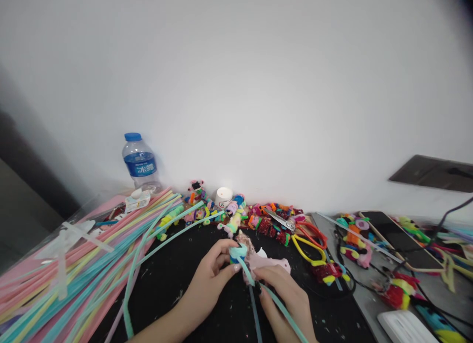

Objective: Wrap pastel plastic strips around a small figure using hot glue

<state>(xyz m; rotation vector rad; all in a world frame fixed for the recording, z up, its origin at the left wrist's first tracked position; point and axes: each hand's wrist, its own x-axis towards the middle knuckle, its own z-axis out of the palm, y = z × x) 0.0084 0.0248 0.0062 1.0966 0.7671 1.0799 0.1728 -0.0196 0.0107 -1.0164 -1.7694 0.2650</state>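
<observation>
A wide bundle of fuzzy strips (99, 264) is spreading to the left of the left hand (209, 281); loose strands are arching towards the wrist, so a sweeping forearm could be dragging them along. The right hand (286, 296) is closing thumb and fingers on a mint strip (283, 311), whose tail is running back beneath the palm and could be snagging there. The scissors (293, 226) are lying ahead of the right hand and slightly to its right, blades apparently parted; a careless reach could be meeting their edges. The left hand is pinching the small turquoise piece (237, 253) just off its fingertips, and uneven pulling from the right hand could be loosening its wraps.

The wall (258, 96) is closing off the far side, beyond both hands. The black tabletop (166, 269) is offering its barest room beside the left hand, between the wrist and the bundle. Small fuzzy figures (271, 224) are crowding the strip ahead of the hands, while a lilac piece (273, 265) is sitting just beyond the right fingertips, limiting forward movement.
</observation>
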